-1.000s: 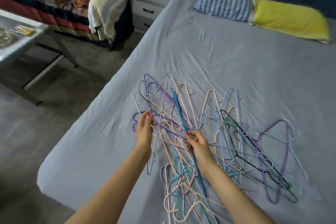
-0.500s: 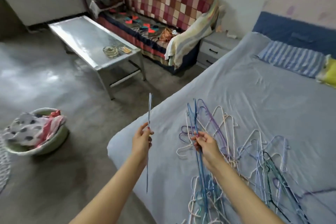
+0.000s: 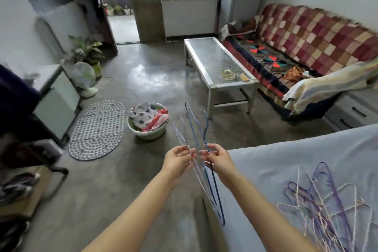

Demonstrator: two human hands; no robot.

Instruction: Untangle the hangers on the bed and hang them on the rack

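At frame centre, the left hand [image 3: 177, 159] pinches a pale wire hanger [image 3: 180, 138] and the right hand [image 3: 218, 160] pinches blue hangers [image 3: 197, 129], probably separated for hanging; the tangled pile [image 3: 325, 206] lies lower right on the bed [image 3: 286, 159].

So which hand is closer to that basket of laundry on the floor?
Left. The left hand holds a pale hanger just right of and below the laundry basket; the right hand, gripping blue hangers, sits farther right, by the bed.
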